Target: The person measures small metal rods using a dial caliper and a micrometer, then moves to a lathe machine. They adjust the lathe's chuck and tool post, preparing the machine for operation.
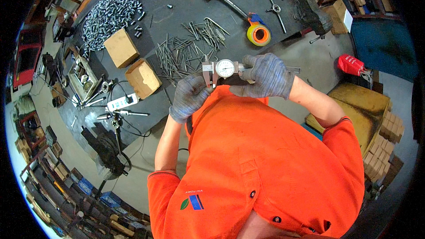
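Observation:
A dial caliper (225, 68) lies crosswise in front of my chest, its round white dial facing up. My right hand (268, 77), in a grey knitted glove, is closed around the caliper's beam to the right of the dial. At the jaws is my left hand (189, 99), gloved alike, with its fingers pinched together. Whatever it may grip there is hidden by the glove. Just beyond both hands, thin metal rods (175, 57) lie in a loose heap on the dark worktable (177, 0).
Small metal cylinders (117, 15) are piled at far left, near a cardboard box (121, 48) and an open box (143, 79). A hammer (228, 3), tape roll (258, 34) and tap wrench (275, 9) lie far right. Vises (312, 15) flank the table; a power strip (122, 102) lies left.

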The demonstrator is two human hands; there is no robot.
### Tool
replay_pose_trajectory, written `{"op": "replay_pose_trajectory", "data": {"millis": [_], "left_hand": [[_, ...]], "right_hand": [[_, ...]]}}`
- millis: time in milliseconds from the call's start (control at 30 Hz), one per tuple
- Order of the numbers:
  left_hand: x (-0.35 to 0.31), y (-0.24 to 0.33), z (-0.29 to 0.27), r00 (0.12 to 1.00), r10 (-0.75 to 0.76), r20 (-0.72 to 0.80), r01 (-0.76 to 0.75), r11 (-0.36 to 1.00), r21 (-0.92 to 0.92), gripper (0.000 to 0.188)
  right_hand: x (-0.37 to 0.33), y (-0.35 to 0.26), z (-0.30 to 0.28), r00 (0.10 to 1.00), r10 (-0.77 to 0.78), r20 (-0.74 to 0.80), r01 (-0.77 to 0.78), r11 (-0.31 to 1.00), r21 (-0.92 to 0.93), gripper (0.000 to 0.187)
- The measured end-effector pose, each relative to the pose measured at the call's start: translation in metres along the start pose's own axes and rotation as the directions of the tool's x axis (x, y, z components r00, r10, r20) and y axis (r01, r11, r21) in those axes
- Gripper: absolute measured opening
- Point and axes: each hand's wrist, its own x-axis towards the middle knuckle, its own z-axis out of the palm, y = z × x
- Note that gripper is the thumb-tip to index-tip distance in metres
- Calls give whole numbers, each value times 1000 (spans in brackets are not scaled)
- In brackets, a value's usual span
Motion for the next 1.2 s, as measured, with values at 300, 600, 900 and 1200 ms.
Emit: {"op": "replay_pose_trajectory", "data": {"millis": [300,600,900,1200], "left_hand": [[1,-3,1,1000,-1,-16,1,1000,-18,22],[4,-11,5,988,99,-119,-106,993,-58,14],[2,-7,-6,998,-43,49,44,999,-25,23],[1,-13,-1,982,125,-142,-138,986,-90,18]], "right_hand": [[4,1,2,999,-28,-37,28,1000,-2,52],[6,1,1,1000,-22,-13,22,1000,0,53],[8,0,1,999,19,28,-19,1000,1,51],[9,-2,16,995,13,-95,-9,999,47,43]]}}
